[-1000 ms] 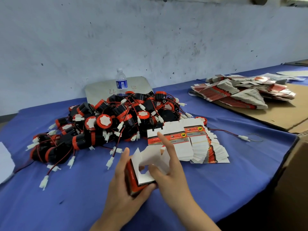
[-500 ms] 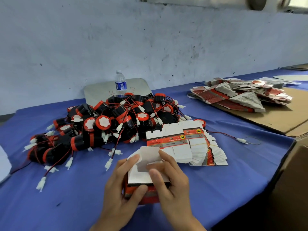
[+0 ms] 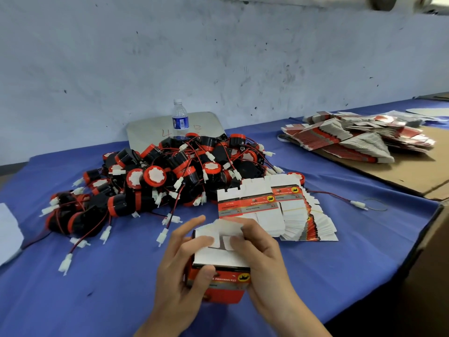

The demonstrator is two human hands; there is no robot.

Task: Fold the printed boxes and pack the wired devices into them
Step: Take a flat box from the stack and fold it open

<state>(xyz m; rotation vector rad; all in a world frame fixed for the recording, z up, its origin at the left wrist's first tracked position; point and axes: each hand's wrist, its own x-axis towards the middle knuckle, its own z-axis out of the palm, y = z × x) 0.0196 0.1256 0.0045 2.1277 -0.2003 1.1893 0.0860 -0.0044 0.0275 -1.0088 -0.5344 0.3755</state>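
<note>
A red printed box (image 3: 224, 284) stands near the table's front edge, held from both sides. My left hand (image 3: 181, 271) grips its left side, thumb on the front face. My right hand (image 3: 263, 261) holds the right side, its fingers pressing the white top flaps (image 3: 218, 249) down flat. Behind it lies a fanned stack of flat printed boxes (image 3: 286, 210). A heap of black-and-red wired devices (image 3: 165, 176) with white plugs fills the middle of the blue cloth. I cannot see inside the box.
A water bottle (image 3: 180, 120) stands before a grey board (image 3: 150, 131) at the wall. More flat boxes (image 3: 357, 139) are piled on brown cardboard (image 3: 418, 171) at the right. A brown carton edge (image 3: 432, 251) sits at the near right. A loose wire (image 3: 340, 198) and white sheet (image 3: 8, 232) lie nearby.
The box has turned upright with its red face toward me. The white flaps that stood up are now pressed down onto the top by both hands.
</note>
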